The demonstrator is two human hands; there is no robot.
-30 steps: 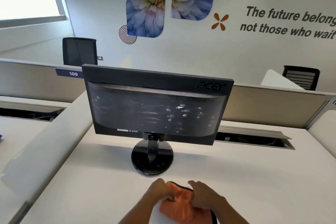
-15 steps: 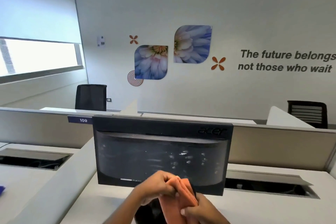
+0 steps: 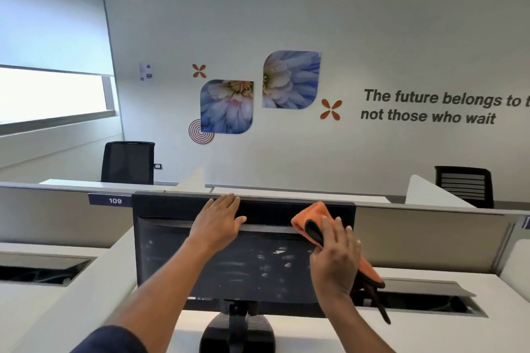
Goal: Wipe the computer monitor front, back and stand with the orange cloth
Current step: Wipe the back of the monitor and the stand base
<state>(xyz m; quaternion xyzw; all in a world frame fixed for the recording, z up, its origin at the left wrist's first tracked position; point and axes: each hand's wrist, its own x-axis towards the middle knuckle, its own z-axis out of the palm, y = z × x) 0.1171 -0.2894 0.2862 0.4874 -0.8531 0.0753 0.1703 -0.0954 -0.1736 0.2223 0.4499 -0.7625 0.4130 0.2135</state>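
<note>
The black monitor (image 3: 246, 266) stands on its round stand (image 3: 238, 329) with its smudged back panel toward me. My left hand (image 3: 218, 221) rests flat on the monitor's top edge near the middle, fingers straight. My right hand (image 3: 335, 258) presses the orange cloth (image 3: 312, 215) against the upper right of the back panel with extended fingers; my thumb is hidden. The bunched cloth sticks out above my fingers, and a tail of it hangs down past my wrist on the right.
The monitor sits on a white desk (image 3: 430, 335) with open cable troughs (image 3: 424, 301) behind it. A low grey partition (image 3: 415, 235) labelled 109 runs across the back. Two black office chairs (image 3: 127, 162) stand beyond it by the wall.
Both hands rose from the desk in front of the stand, where they were bunching the cloth. The left hand now lies on the monitor's top edge, the right holds the cloth against the back panel.
</note>
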